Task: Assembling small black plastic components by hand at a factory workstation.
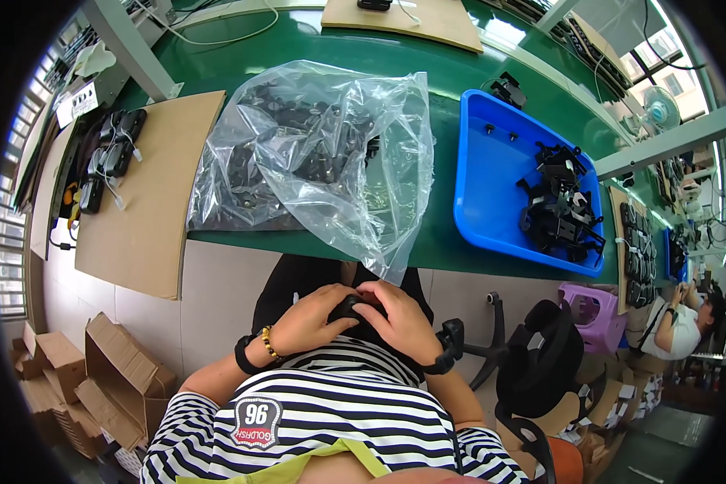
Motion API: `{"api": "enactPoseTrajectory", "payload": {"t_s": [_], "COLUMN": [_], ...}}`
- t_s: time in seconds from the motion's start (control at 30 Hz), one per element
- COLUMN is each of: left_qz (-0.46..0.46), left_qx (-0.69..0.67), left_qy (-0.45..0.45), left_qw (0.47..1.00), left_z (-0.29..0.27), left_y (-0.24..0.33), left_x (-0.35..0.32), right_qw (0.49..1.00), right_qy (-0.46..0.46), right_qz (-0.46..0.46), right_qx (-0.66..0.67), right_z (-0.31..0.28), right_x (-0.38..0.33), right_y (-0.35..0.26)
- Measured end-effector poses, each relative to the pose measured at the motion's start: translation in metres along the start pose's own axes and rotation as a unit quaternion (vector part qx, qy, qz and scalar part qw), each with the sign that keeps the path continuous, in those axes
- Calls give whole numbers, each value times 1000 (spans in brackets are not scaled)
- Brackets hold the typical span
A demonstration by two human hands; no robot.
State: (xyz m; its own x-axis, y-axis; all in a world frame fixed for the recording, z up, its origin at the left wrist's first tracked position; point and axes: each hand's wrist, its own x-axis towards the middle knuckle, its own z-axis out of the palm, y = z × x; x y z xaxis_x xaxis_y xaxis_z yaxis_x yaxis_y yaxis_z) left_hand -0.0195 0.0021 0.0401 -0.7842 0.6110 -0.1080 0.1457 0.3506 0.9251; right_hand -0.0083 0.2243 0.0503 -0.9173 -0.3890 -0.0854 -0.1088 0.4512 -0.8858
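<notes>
Left hand [308, 317] and right hand [401, 320] together clamp 1 small, glossy black part [350, 307].

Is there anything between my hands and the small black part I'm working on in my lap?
Nothing visible. The left hand and right hand both close directly around the black part, held low over the lap below the edge of the green table. The clear plastic bag lies on the table, apart from them.

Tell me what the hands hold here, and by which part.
Both the left hand and right hand clasp one small black plastic part between them, fingers wrapped over its two ends. Its exact shape is hidden.
</notes>
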Motion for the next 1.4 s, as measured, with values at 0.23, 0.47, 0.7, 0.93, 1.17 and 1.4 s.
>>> {"api": "enactPoseTrajectory", "payload": {"t_s": [0.23,0.47,0.7,0.93,1.17,1.4], "left_qz": [28,2,7,4,2,7], "left_qx": [7,2,-9,-9,7,-7], "left_qy": [24,5,10,23,4,11], "left_qw": [999,1000,1000,1000,1000,1000], "left_z": [-3,-6,-3,-3,-3,-6], "left_y": [3,3,4,7,7,9], "left_x": [2,4,3,1,1,-1], "right_qw": [999,999,1000,999,1000,997], "right_qy": [-12,-2,9,27,8,12], "right_qz": [-25,-35,3,-21,-11,-54], "right_qx": [17,-5,23,16,27,48], "right_z": [-7,-7,-6,4,3,-1], "right_x": [0,-2,-2,-1,0,-4], "right_y": [4,4,-1,0,2,9]}}
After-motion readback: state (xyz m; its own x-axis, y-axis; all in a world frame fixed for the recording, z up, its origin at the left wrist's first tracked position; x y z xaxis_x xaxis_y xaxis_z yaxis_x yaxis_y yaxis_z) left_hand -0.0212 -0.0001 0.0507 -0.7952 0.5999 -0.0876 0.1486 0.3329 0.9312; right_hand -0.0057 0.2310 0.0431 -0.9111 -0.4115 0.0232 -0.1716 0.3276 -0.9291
